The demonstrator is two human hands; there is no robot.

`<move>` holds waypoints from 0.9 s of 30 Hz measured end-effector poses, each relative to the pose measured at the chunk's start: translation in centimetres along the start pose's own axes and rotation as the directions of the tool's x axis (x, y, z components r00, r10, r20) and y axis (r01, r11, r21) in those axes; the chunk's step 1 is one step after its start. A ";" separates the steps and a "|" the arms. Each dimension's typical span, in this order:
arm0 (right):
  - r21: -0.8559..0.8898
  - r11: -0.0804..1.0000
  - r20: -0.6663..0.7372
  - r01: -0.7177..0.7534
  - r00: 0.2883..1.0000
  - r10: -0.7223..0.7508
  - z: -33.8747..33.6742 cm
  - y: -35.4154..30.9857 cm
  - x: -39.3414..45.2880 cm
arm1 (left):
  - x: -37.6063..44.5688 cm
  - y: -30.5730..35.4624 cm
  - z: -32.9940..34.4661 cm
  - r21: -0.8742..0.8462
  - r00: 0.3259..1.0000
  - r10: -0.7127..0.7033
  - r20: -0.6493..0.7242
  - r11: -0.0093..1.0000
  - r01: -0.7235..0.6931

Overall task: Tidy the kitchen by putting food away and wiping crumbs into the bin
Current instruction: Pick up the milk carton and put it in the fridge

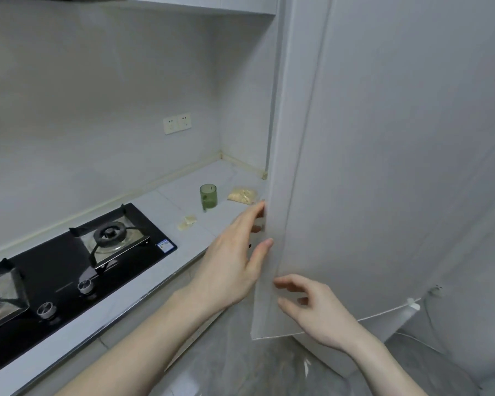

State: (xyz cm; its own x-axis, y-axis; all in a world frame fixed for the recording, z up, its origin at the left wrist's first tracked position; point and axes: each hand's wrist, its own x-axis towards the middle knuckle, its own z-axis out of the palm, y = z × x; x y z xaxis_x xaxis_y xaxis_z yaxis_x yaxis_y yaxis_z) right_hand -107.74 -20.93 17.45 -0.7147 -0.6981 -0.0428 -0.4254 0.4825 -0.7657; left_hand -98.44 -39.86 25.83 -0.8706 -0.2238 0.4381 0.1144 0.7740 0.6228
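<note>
R hand (323,312) nearest, low centre-right, fingers loosely spread and a bit curled, tips just at the lower edge of the fridge door (383,167), holding nothing; contact w/ the door can't be told for sure. L hand (235,258) just above and left of it, fingers straight and slightly apart, fingertips hooked round the door's left edge, thumb lying on the door face. Door is white, tall, w/ part of a dark logo at far right.

Left of the arms, the grey bench (189,247) runs back to the corner. Black gas hob (77,261) set into it, two burners, knobs along the front.

Further back on the bench: small pile of pale food scraps (187,222), then a green glass cup (208,196), and beside it, near the fridge, a clear bag of pale crumbly food (243,195). All three apart from each other.

On the far wall, a double socket (177,123).
</note>
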 end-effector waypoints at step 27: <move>0.011 1.000 -0.203 -0.006 0.979 0.008 -9.6 4.6 19.1 | 28.8 -14.9 7.1 -0.241 0.968 -0.235 -0.086 0.948 0.209</move>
State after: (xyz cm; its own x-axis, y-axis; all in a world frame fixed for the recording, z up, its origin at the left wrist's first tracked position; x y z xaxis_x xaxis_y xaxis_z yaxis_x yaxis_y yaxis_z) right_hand -128.69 -26.93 19.30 -0.8163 -0.5718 0.0823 -0.4146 0.4807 -0.7727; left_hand -128.59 -53.62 24.56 -0.8288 -0.4493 0.3334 0.0423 0.5440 0.8380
